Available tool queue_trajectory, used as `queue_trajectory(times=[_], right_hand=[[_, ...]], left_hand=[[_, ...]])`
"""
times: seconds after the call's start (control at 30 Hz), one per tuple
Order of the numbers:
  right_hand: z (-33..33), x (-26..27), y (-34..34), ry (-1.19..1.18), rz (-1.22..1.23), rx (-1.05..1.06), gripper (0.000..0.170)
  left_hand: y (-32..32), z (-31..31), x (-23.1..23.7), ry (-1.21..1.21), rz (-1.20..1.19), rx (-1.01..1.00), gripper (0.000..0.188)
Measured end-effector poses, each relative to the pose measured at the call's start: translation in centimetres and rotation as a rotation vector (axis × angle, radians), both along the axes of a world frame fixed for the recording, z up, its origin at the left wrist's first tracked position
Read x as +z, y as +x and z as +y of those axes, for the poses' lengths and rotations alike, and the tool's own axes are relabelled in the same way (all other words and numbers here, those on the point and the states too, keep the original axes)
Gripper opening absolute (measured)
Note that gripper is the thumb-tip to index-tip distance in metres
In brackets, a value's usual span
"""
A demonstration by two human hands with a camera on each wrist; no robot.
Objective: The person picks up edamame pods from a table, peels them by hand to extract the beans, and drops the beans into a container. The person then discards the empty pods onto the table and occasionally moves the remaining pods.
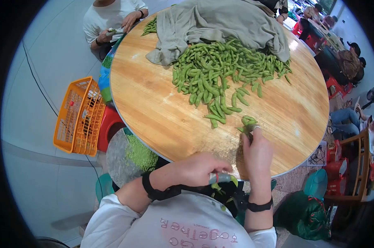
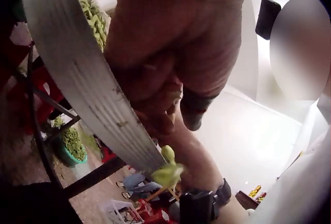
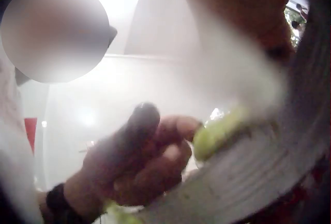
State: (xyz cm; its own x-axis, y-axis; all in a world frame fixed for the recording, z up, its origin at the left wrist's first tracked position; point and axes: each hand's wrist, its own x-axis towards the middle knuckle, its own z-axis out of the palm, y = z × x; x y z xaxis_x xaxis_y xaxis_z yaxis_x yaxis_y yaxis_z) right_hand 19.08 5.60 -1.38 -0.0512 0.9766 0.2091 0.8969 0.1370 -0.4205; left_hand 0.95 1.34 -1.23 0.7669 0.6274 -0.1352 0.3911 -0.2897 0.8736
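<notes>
We judged shelling well under way, far from finished: pale-green shelled beans [image 1: 140, 153] lay against a crumpled clear plastic liner [image 1: 117, 159] beside the table, but a big heap of plump green bean pods [image 1: 203, 78] sat on the round light-wood table [image 1: 294, 120], partly under a rumpled grey cloth [image 1: 220, 20]. Right hand [image 1: 259, 151] pinched a small bunch of green pods [image 1: 249, 119] at the near end of the heap. Left hand [image 1: 197, 168] had curled fingers at the table edge; we couldn't tell if they held anything. Loose pale-green pod pieces [image 1: 216, 187] showed just below it. Left wrist view alone gave us a teal-rimmed basin [image 2: 77, 161] of green contents past the table edge, pods or husks unclear. Right wrist view showed the left thumb's grey sleeve [image 3: 147, 115] standing off the fingers, and a blurred yellow-green pod [image 3: 214, 138] by the fingertips; contact unclear.
</notes>
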Motion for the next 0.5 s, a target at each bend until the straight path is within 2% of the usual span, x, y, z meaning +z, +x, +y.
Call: queue_trajectory(times=[0.07,0.1,0.13,0.17,0.2,0.23,0.27,0.3,0.33,0.37,0.4,0.43,0.5], right_hand=[[0.4,-1.0,-0.7,0.035,-0.115,-0.068,0.019],[0.3,-0.6,-0.9,0.034,-0.112,-0.07,0.018],[0.3,-1.0,-0.6,0.033,-0.111,-0.078,0.018],[0.4,-1.7,0.0,0.08,0.083,0.029,0.016],[0.4,-1.5,-0.1,0.128,0.277,0.139,0.013],[0.1,-1.1,-0.1,0.128,0.276,0.138,0.013],[-0.5,-0.3,0.1,-0.262,0.762,0.126,0.011],[-1.0,0.7,-0.1,-0.661,1.24,0.103,0.009],[-1.4,1.1,-0.6,-0.664,1.241,0.102,0.009],[-1.8,1.5,-1.2,-0.779,1.398,0.101,0.008],[-2.1,1.6,-1.5,-0.897,1.552,0.096,0.007],[-2.3,1.3,-1.0,-0.918,1.515,0.179,0.008],[-3.0,1.7,-1.5,-0.891,1.484,0.194,0.01]], left_hand=[[0.0,0.1,-0.4,-0.064,-0.133,0.305,0.022],[-0.1,0.3,-0.6,-0.062,-0.131,0.295,0.022],[-0.1,0.4,-0.7,-0.087,-0.234,0.442,0.022],[-0.2,0.5,-0.8,-0.113,-0.336,0.59,0.023],[-0.1,0.8,-0.9,-0.113,-0.336,0.586,0.023],[0.1,1.1,-0.9,-0.149,-0.49,0.634,0.024],[0.3,1.1,-1.0,-0.192,-0.647,0.684,0.026],[0.2,1.1,-0.7,-0.196,-0.646,0.686,0.026],[0.1,1.2,0.0,-0.399,-0.729,0.635,0.026],[0.0,1.2,0.4,-0.602,-0.808,0.578,0.026],[0.0,1.1,0.0,-0.605,-0.81,0.579,0.026],[-0.1,1.0,-0.7,-0.584,-0.837,0.592,0.024],[-0.3,1.0,-1.4,-0.562,-0.86,0.609,0.022]])
